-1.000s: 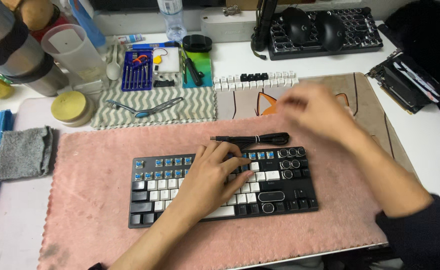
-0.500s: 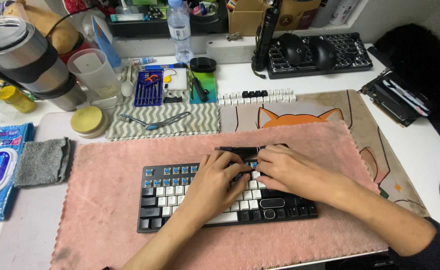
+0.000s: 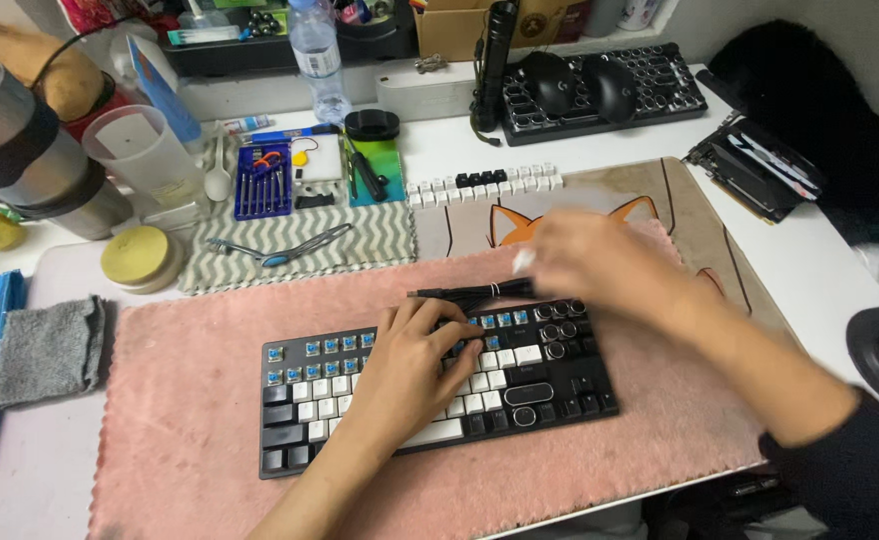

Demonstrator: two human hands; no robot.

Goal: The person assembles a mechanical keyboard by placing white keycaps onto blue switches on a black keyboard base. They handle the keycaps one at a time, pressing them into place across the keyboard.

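**A:** On the pink mat [image 3: 180,400], what was found?

**B:** Found a dark keyboard [image 3: 550,385], set with its long axis running left to right, near edge towards the person. Noted blue bare switches [image 3: 325,347] along the upper left rows; caps fitted elsewhere.

**A:** Left hand [image 3: 410,365]?

**B:** Recorded lying palm down across the middle of the keyboard, fingers spread and touching the keys. Open, gripping nothing.

**A:** Right hand [image 3: 600,265]?

**B:** Seen raised over the far right corner of the keyboard, clear of the keys, badly blurred. Observed a small white piece [image 3: 525,260] at the fingertips, pointing left. Could not tell whether pinched shut on it or merely in front of it.

**A:** Bearing of the bare switches from that hand?

**B:** Lay to its left and nearer the person, beyond the left hand. Judged the left hand the closer of the two, though occupied pressing on the board.

**A:** Anything between?

**B:** Logged a black cable [image 3: 470,293], stretched left to right along the keyboard's far edge, just under the right hand. Further back, noted a row of loose keycaps [image 3: 485,184], white and black, well apart from both hands.
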